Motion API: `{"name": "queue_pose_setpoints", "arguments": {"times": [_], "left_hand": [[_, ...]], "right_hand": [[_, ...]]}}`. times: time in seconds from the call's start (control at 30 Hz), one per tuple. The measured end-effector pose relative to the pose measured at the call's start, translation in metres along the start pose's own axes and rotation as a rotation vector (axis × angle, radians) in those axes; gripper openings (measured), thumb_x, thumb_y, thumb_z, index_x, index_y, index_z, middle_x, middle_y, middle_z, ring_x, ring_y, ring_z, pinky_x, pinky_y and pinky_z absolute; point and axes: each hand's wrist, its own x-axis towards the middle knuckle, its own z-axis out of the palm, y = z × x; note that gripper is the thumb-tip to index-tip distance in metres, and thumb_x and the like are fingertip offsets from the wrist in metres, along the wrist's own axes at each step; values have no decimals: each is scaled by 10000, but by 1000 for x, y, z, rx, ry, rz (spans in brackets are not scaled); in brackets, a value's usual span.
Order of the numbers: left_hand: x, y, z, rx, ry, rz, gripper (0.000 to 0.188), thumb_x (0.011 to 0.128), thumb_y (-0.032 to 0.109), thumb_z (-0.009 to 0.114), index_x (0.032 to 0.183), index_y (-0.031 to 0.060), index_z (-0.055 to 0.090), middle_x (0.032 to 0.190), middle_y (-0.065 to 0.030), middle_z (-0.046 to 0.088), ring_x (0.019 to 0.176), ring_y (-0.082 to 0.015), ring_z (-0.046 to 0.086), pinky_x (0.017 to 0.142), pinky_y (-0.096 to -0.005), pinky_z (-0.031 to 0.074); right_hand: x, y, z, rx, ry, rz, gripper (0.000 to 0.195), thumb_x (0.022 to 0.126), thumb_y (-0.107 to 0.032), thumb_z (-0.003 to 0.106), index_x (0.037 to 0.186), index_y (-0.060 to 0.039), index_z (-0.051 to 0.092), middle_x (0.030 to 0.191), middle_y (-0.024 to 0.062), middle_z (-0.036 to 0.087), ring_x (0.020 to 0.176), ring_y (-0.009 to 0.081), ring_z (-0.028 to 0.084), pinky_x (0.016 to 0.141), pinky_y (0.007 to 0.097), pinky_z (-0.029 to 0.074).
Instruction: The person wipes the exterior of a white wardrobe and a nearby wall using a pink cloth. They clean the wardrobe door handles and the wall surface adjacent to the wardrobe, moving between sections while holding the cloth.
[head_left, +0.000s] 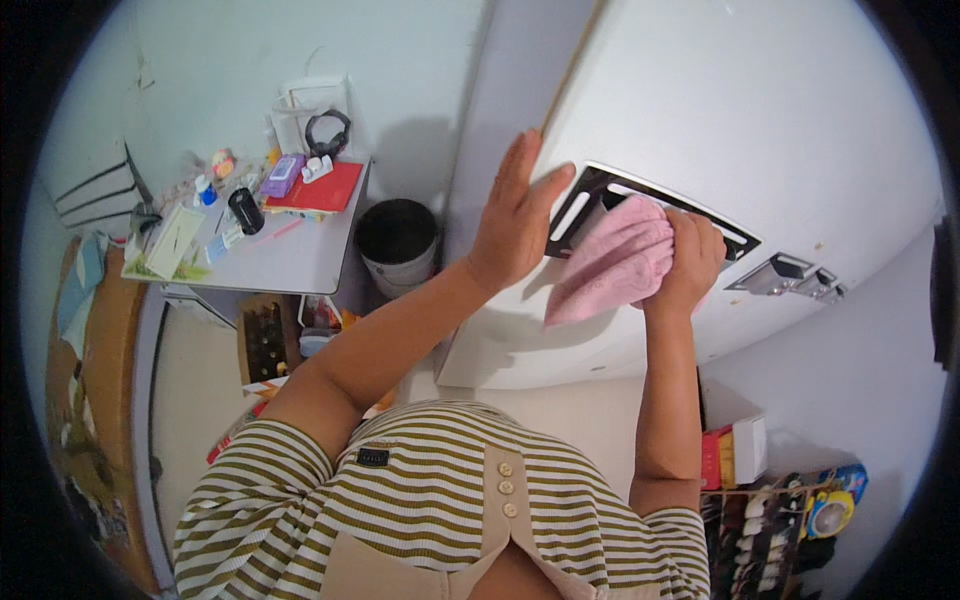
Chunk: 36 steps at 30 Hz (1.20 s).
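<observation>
A pink cloth (611, 262) is bunched in my right hand (694, 259), its loose end hanging down to the left. The cloth lies against a black handle plate with light strips (598, 191) on a white wardrobe (735, 112) and covers much of it. My right fingers rest near the right part of that plate. My left hand (516, 217) holds nothing; its thumb is spread from the fingers. It is beside the wardrobe's left edge, left of the plate, and its fingertips appear to touch that edge. Smaller metal fittings (787, 274) sit further right on the wardrobe.
A cluttered desk (307, 259) at left carries headphones (328, 133), a red folder (334, 191) and a purple wipes pack (283, 175). A dark-mouthed bin (397, 247) stands between desk and wardrobe. Below the desk is a cardboard box (251, 337). A shoe rack (757, 540) is lower right.
</observation>
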Motion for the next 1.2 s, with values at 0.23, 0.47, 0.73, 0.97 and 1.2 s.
{"name": "queue_pose_setpoints", "arguments": {"times": [0.23, 0.47, 0.73, 0.97, 1.2], "left_hand": [[-70, 18, -47, -50, -365, -259, 499, 922, 29, 546, 1409, 64, 441, 1559, -211, 262, 1431, -407, 279, 1153, -578, 208], [-58, 60, -90, -577, -352, -537, 715, 914, 276, 662, 1457, -24, 306, 1422, -246, 438, 1322, -366, 439, 1116, -430, 316], [-57, 60, -96, -891, -316, -1122, 262, 950, 162, 613, 1169, 19, 635, 1055, -108, 689, 981, -174, 635, 881, -320, 506], [-44, 32, -79, -774, 256, -1111, 183, 976, 75, 522, 1125, 14, 608, 1022, -45, 653, 932, -103, 592, 852, -253, 486], [-43, 35, -27, -570, 229, -727, 503, 904, -58, 469, 1399, -11, 396, 1371, -165, 464, 1299, -284, 440, 1128, -400, 290]], "right_hand": [[3, -43, -15, 233, -82, -53, 241, 710, -131, 663, 941, -64, 685, 898, 87, 645, 843, 289, 595, 762, 382, 436], [24, -96, -20, 303, -237, -213, 298, 679, -176, 676, 950, -50, 683, 870, 96, 623, 783, 279, 573, 717, 377, 420], [80, -86, -47, 572, -960, -422, 470, 713, -44, 697, 1180, -53, 643, 1306, 148, 568, 1285, 340, 490, 1059, 436, 392], [94, -41, -26, 265, -179, -321, 535, 881, -262, 673, 1394, -181, 542, 1508, 148, 420, 1443, 360, 296, 1168, 519, 250], [71, -37, 25, 37, -34, -356, 708, 918, -620, 514, 1471, -183, 455, 1610, 163, 213, 1481, 419, 135, 1166, 600, 77]]}}
